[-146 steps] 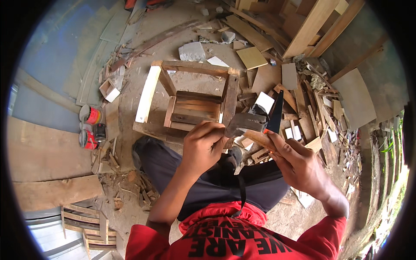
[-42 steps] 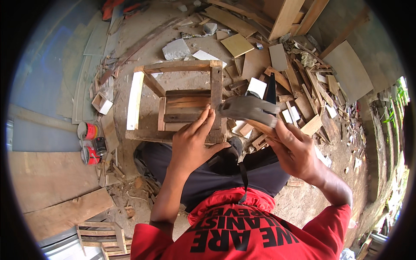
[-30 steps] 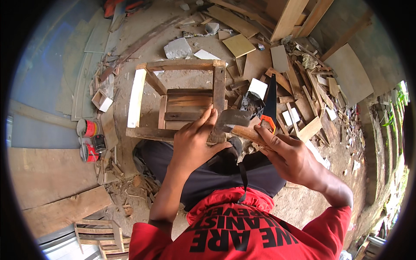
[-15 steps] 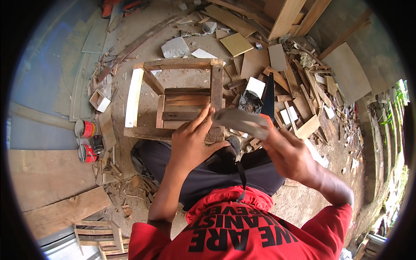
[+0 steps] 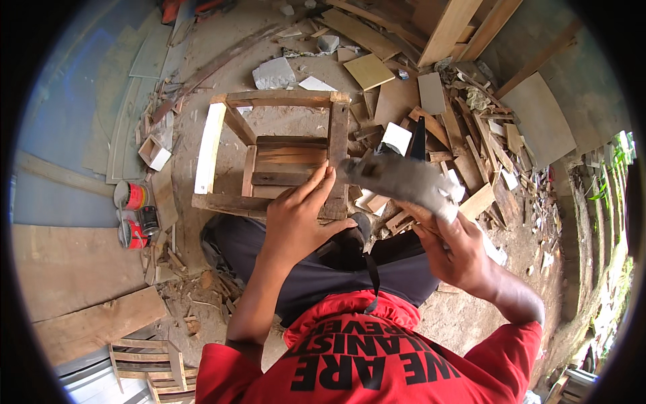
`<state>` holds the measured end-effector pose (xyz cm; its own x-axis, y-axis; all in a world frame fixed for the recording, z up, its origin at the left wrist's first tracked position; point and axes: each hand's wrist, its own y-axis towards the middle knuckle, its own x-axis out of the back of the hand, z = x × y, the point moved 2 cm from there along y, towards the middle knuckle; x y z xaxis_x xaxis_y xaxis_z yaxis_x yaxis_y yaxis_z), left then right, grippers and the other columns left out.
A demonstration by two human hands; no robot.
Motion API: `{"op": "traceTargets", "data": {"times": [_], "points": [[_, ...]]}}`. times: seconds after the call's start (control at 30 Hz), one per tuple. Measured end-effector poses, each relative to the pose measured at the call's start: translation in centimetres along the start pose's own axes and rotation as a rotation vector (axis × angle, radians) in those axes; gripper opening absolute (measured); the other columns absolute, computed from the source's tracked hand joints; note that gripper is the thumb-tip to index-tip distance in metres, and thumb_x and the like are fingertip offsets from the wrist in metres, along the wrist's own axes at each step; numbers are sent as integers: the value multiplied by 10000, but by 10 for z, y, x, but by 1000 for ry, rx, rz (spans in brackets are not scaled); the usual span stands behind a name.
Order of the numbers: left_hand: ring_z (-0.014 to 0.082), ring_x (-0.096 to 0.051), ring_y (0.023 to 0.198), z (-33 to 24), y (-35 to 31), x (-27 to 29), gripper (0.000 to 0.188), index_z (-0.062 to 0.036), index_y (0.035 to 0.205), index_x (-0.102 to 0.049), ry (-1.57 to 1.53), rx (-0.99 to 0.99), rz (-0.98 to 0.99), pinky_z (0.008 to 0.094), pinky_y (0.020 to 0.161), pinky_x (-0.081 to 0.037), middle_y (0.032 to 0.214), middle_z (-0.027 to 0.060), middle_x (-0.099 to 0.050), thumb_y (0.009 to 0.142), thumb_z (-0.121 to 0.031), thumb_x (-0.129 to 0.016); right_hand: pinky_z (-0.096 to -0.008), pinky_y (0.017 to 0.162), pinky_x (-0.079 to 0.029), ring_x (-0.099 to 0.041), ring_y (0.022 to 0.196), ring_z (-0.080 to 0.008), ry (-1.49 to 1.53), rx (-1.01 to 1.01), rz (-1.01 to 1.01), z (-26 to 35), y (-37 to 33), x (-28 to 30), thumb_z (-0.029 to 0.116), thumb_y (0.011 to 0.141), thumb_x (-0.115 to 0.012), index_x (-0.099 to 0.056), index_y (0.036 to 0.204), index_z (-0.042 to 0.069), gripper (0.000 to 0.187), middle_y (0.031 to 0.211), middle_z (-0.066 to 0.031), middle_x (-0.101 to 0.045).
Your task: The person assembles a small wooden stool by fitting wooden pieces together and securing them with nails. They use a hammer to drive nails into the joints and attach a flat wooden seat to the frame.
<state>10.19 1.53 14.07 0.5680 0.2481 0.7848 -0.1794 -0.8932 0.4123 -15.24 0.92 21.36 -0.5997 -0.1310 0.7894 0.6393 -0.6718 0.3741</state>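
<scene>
A wooden stool-like frame [image 5: 340,138] lies on the ground before me, its bars joined in an open box with slats inside. My left hand [image 5: 301,212] rests over its near right corner, fingers stretched along the right rail and thumb spread apart. Whether a nail sits near those fingertips is too small to tell. Raised at the right, my right hand [image 5: 457,252] is closed round a hammer [image 5: 404,180]. The hammer's grey head is smeared by motion, and its far end appears just right of the rail. Most of its handle is hidden.
A saw with a dark blade [image 5: 418,138] lies partly behind the hammer. Wood offcuts [image 5: 471,161] are heaped at the right. Paint cans [image 5: 132,196] stand at the left, near a small wooden box [image 5: 155,155]. A whitish block [image 5: 274,73] lies beyond the frame.
My right hand and the hammer have shifted right and slightly down, so the hammer now covers the black bag and the saw's handle. My left hand stays in place on the frame.
</scene>
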Motion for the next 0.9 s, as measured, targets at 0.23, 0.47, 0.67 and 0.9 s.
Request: {"op": "traceTargets", "data": {"times": [0.23, 0.47, 0.67, 0.9], "points": [[329, -693, 1053, 5, 1, 3, 874, 21, 1359, -566, -87, -34, -37, 408, 896, -556, 1342, 173, -621, 727, -522, -831, -407, 616, -521, -672, 667, -327, 171, -241, 141, -6, -8, -2, 39, 917, -662, -494, 1426, 41, 537, 748, -145, -617], [342, -653, 1166, 14, 33, 15, 751, 121, 1408, -450, -603, 469, 290, 365, 981, -502, 1240, 301, -647, 997, -494, -580, -319, 549, -390, -439, 627, -95, 446, -712, -170, -56, -64, -71, 167, 976, -660, -604, 1118, -14, 237, 667, -39, -505], [48, -479, 684, 44, 51, 0, 452, 34, 974, -620, -587, 463, 588, 278, 565, -418, 794, 11, -611, 1002, -417, -616, -244, 513, -354, -418, 593, -51, 647, -812, -258, -71, -117, -138, 226, 1018, -619, -577, 1107, 15, 232, 710, 42, -473], [136, -541, 835, 46, 78, 14, 687, 10, 1025, -647, -415, 341, 840, 305, 774, -480, 914, 82, -628, 956, -665, -536, -230, 488, -370, -433, 568, -52, 1172, -912, -173, -33, -99, -93, 236, 1054, -543, -386, 1479, 24, 500, 758, 23, -476]]}}
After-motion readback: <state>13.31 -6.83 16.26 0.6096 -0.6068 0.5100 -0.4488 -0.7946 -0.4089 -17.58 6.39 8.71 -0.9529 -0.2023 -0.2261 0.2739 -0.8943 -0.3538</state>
